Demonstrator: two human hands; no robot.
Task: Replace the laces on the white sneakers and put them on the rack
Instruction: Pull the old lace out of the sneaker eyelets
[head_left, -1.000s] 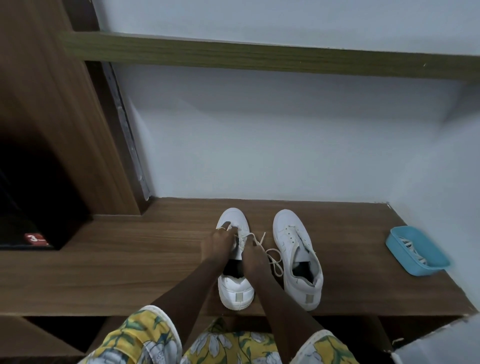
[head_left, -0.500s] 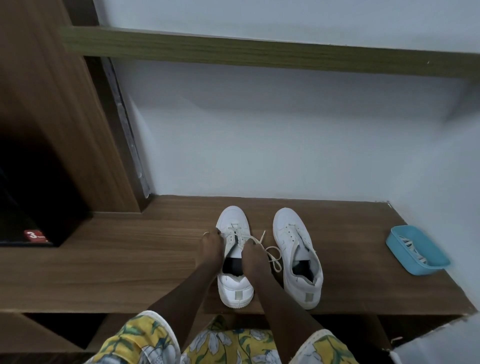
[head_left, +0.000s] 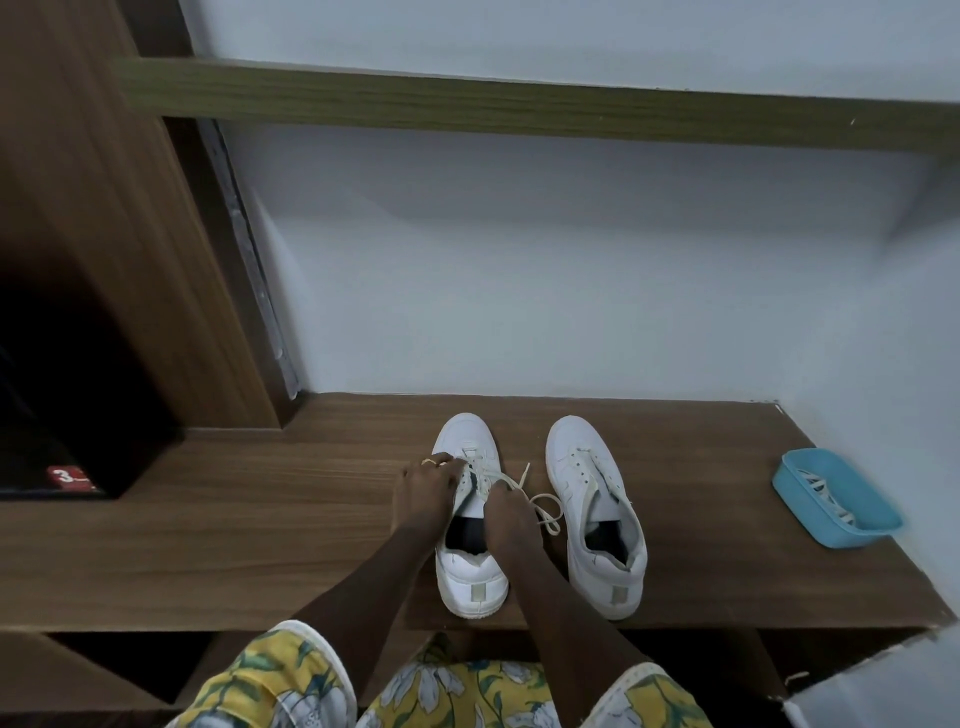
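The wooden surface (head_left: 249, 525) carried everything, and the left sneaker (head_left: 470, 584) stood near its front edge with the toe pointing at the wall. The right sneaker (head_left: 605, 569) stood just beside the left sneaker, parallel to it. Its tongue was open and a pale lace seemed to run through its front eyelets, though how fully could not be told. Well to the right of the left sneaker sat a blue tray (head_left: 878, 522) holding what looked like spare laces (head_left: 826, 496). The left hand (head_left: 423, 488) lay curled over the left sneaker's left eyelet row and gripped the upper there; whether it also caught the lace was hidden. The right hand (head_left: 511, 517) pinched the cream lace (head_left: 545, 512) at the right eyelet row, and a slack loop and a free tip trailed toward the right sneaker. The task looked part done: lacing on the left sneaker had passed the toe end but was not drawn up or tied. The right sneaker still seemed to need finishing, and neither had yet been set in a final place on the rack.
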